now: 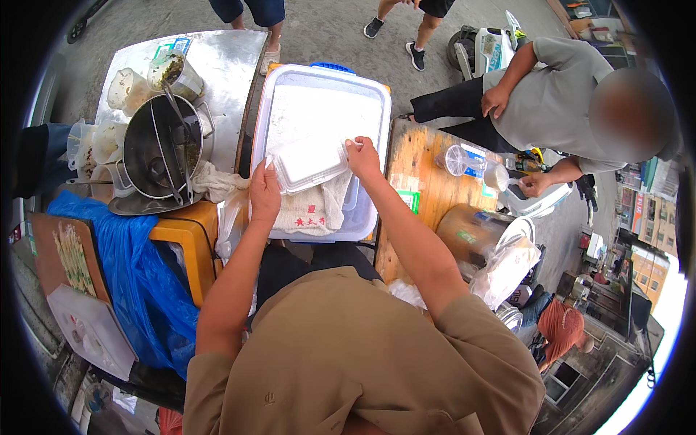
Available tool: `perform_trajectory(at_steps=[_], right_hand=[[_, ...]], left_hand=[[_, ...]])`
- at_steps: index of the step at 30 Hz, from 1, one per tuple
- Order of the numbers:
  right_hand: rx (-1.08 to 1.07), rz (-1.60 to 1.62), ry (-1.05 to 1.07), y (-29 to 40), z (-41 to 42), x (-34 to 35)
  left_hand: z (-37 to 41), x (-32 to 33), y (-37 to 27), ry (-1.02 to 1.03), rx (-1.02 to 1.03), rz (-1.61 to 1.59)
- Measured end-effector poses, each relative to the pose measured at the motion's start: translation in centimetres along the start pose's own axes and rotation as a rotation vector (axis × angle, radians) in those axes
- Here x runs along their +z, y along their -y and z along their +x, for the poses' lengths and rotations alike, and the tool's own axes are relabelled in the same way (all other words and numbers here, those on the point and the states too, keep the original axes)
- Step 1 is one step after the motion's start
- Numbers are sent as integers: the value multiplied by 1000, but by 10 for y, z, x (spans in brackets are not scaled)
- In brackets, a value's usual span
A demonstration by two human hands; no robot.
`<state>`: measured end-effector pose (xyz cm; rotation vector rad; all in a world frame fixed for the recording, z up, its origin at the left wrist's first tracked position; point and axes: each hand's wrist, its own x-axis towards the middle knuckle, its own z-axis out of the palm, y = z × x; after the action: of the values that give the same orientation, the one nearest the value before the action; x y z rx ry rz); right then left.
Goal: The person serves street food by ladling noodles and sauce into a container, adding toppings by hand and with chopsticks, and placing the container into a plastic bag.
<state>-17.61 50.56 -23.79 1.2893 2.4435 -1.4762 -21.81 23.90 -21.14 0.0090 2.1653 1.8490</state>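
My left hand and my right hand hold opposite sides of a white, ribbed takeaway container, which looks closed. Below the container lies a light cloth with red writing. The cloth rests over a large translucent plastic bin with a blue handle at its far end. A white sheet or cloth covers much of the bin's top. What is inside the container cannot be seen.
On the left metal table stand a divided black pot with ladles and several plastic tubs. A wooden table on the right bears a lidded clear cup. A person in grey stands beyond it.
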Motion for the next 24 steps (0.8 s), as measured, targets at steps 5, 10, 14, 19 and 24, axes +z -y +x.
perform_trajectory(at_steps=[5,10,14,19,24], right_hand=[[203,540,194,19,6,-14],[-44,516,54,17,-27,-34],[126,743,86,21,-32,-41],[100,878,231,46,-36,-51],[56,747,373,86,-71,-75]], left_hand=[[-27,19,-47,-71,451,391],[-49,22,-69,-108,283,226],[-37,27,-78,-2,100,-10],[-19,37,-102,133,-51,-299],[-19,29,-133,143,-106,-298]])
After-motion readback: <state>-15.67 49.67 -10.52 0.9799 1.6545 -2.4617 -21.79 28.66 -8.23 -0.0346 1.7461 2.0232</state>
